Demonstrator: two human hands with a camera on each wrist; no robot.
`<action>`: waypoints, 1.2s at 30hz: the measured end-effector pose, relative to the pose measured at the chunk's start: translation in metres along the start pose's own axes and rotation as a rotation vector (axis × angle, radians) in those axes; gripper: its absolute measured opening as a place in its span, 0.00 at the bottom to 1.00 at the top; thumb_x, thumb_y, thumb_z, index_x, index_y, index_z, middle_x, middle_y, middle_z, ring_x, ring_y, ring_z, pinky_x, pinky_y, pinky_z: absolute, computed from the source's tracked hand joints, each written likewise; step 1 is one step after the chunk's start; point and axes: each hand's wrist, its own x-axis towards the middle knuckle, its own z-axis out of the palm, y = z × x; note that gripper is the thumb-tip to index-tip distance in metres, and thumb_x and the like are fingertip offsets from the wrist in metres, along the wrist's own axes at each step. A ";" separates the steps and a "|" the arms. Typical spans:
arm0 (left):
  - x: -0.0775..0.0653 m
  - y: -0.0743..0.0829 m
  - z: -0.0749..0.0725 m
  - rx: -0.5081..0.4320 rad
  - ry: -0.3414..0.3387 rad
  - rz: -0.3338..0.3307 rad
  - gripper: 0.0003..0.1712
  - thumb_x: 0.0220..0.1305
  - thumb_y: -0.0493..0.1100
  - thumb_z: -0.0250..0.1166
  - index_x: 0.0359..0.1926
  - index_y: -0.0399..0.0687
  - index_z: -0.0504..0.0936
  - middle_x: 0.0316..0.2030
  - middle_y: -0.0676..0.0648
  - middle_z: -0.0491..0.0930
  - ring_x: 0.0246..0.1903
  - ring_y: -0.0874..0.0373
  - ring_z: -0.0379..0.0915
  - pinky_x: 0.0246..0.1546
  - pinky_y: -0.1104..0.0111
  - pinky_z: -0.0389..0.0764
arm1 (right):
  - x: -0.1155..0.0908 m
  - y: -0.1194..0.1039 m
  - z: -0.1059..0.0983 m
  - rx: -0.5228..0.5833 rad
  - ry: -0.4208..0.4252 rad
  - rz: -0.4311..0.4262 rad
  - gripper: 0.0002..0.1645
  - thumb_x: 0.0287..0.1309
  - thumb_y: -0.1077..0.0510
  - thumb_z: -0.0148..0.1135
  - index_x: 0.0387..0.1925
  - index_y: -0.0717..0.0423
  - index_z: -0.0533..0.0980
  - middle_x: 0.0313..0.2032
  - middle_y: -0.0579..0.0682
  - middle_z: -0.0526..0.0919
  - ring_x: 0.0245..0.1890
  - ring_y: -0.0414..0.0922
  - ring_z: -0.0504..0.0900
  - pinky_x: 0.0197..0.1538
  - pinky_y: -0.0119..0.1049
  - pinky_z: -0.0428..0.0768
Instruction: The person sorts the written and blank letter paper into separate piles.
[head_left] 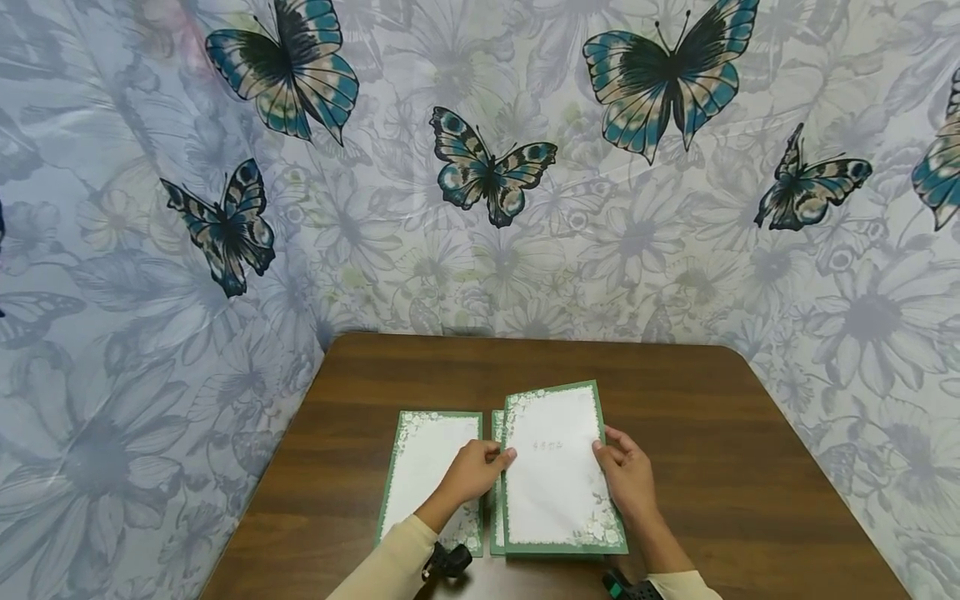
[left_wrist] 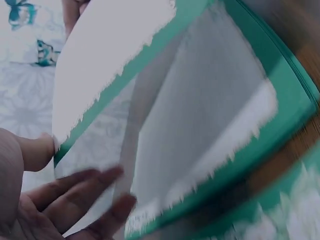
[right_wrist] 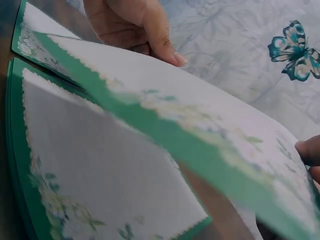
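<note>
A white paper sheet with a green floral border (head_left: 555, 492) is raised and tilted above the table, with faint small print in its upper half. My left hand (head_left: 471, 471) holds its left edge, thumb in front. At the right edge, my right hand (head_left: 628, 473) grips it with the thumb on the face and fingers behind. In the right wrist view the lifted sheet (right_wrist: 220, 100) bows above a matching stack (right_wrist: 90, 145). The stack's top sheet (left_wrist: 200, 100) also shows under it in the left wrist view. Another green-bordered sheet (head_left: 431, 446) lies left, partly hidden by my left arm.
The brown wooden table (head_left: 330, 467) has rounded far corners and meets a wall covering (head_left: 637, 267) printed with flowers and butterflies. Dark wrist cameras (head_left: 447, 560) sit on both wrists near the table's front.
</note>
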 end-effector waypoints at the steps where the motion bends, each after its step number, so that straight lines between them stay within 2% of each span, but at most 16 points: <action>1: 0.002 0.002 0.001 -0.033 -0.006 -0.002 0.28 0.71 0.61 0.55 0.20 0.48 0.70 0.12 0.55 0.63 0.12 0.64 0.51 0.18 0.69 0.59 | -0.001 -0.001 -0.004 -0.005 0.004 -0.004 0.26 0.69 0.51 0.59 0.64 0.56 0.70 0.26 0.47 0.88 0.21 0.38 0.80 0.27 0.34 0.79; 2: 0.004 0.005 0.003 -0.066 -0.010 -0.008 0.26 0.71 0.61 0.56 0.20 0.52 0.70 0.12 0.56 0.63 0.13 0.65 0.55 0.18 0.70 0.60 | -0.001 -0.001 -0.008 -0.015 0.009 -0.007 0.26 0.69 0.50 0.59 0.64 0.55 0.70 0.23 0.45 0.86 0.19 0.37 0.78 0.26 0.33 0.77; 3: 0.006 0.007 0.005 -0.091 -0.017 -0.015 0.25 0.71 0.60 0.57 0.19 0.53 0.71 0.10 0.56 0.59 0.13 0.63 0.57 0.17 0.70 0.60 | -0.002 -0.001 -0.013 -0.031 0.015 -0.011 0.26 0.69 0.49 0.59 0.63 0.55 0.70 0.20 0.43 0.84 0.17 0.37 0.75 0.25 0.33 0.76; 6: 0.012 0.016 0.013 -0.132 -0.033 -0.023 0.23 0.70 0.58 0.59 0.21 0.52 0.77 0.09 0.56 0.63 0.18 0.58 0.72 0.18 0.70 0.64 | -0.003 0.002 -0.029 -0.114 0.047 -0.027 0.26 0.67 0.46 0.60 0.61 0.54 0.73 0.13 0.40 0.74 0.13 0.35 0.66 0.22 0.32 0.70; 8: 0.015 0.022 0.019 -0.143 -0.053 -0.022 0.21 0.70 0.56 0.60 0.23 0.50 0.81 0.10 0.52 0.69 0.25 0.53 0.80 0.19 0.69 0.67 | -0.003 0.003 -0.040 -0.186 0.072 -0.037 0.25 0.67 0.46 0.61 0.59 0.55 0.75 0.13 0.41 0.74 0.14 0.36 0.63 0.22 0.32 0.67; 9: 0.017 0.025 0.022 -0.139 -0.062 -0.014 0.21 0.70 0.55 0.61 0.23 0.49 0.81 0.10 0.51 0.70 0.25 0.51 0.81 0.18 0.69 0.66 | -0.004 0.004 -0.046 -0.223 0.083 -0.044 0.26 0.66 0.45 0.61 0.58 0.56 0.76 0.15 0.42 0.77 0.16 0.35 0.66 0.23 0.31 0.68; 12: 0.022 0.032 0.032 -0.118 -0.092 0.011 0.21 0.69 0.54 0.62 0.23 0.48 0.83 0.10 0.49 0.73 0.21 0.50 0.80 0.18 0.70 0.65 | -0.004 0.007 -0.063 -0.330 0.106 -0.046 0.27 0.66 0.43 0.61 0.56 0.59 0.78 0.25 0.45 0.87 0.24 0.33 0.75 0.30 0.30 0.73; 14: 0.025 0.037 0.038 -0.101 -0.111 0.021 0.20 0.68 0.54 0.62 0.23 0.49 0.84 0.09 0.50 0.74 0.17 0.50 0.78 0.17 0.70 0.63 | -0.004 0.007 -0.073 -0.395 0.108 -0.038 0.28 0.66 0.42 0.60 0.56 0.60 0.78 0.29 0.46 0.88 0.28 0.34 0.78 0.33 0.29 0.75; 17: 0.030 0.043 0.048 -0.096 -0.134 0.024 0.19 0.67 0.54 0.63 0.24 0.50 0.85 0.08 0.52 0.74 0.13 0.51 0.75 0.17 0.70 0.63 | -0.004 0.009 -0.087 -0.471 0.109 -0.017 0.30 0.66 0.40 0.59 0.55 0.60 0.78 0.29 0.46 0.88 0.32 0.36 0.80 0.36 0.30 0.77; 21: 0.037 0.050 0.061 -0.092 -0.159 0.026 0.17 0.69 0.49 0.62 0.23 0.49 0.83 0.13 0.52 0.78 0.12 0.57 0.71 0.15 0.71 0.64 | -0.004 0.012 -0.102 -0.553 0.086 0.001 0.29 0.66 0.42 0.60 0.54 0.63 0.78 0.28 0.46 0.88 0.33 0.39 0.82 0.38 0.35 0.79; 25: 0.040 0.055 0.071 -0.056 -0.179 0.025 0.16 0.68 0.44 0.61 0.22 0.49 0.83 0.19 0.52 0.84 0.12 0.65 0.66 0.16 0.72 0.65 | -0.003 0.018 -0.113 -0.571 0.058 0.028 0.30 0.66 0.44 0.61 0.53 0.66 0.77 0.28 0.46 0.88 0.31 0.39 0.81 0.36 0.33 0.78; 31: 0.045 0.061 0.085 0.003 -0.223 0.029 0.20 0.69 0.48 0.62 0.20 0.53 0.88 0.20 0.53 0.85 0.12 0.64 0.56 0.18 0.73 0.60 | 0.001 0.026 -0.130 -0.592 0.084 0.076 0.33 0.66 0.42 0.60 0.55 0.69 0.77 0.34 0.52 0.87 0.29 0.41 0.79 0.32 0.34 0.75; 36: 0.053 0.062 0.099 0.060 -0.211 0.016 0.20 0.68 0.48 0.63 0.19 0.55 0.88 0.17 0.59 0.83 0.13 0.64 0.58 0.18 0.73 0.60 | 0.009 0.036 -0.136 -0.630 0.116 0.055 0.31 0.66 0.42 0.59 0.52 0.67 0.79 0.36 0.56 0.86 0.30 0.41 0.80 0.31 0.36 0.77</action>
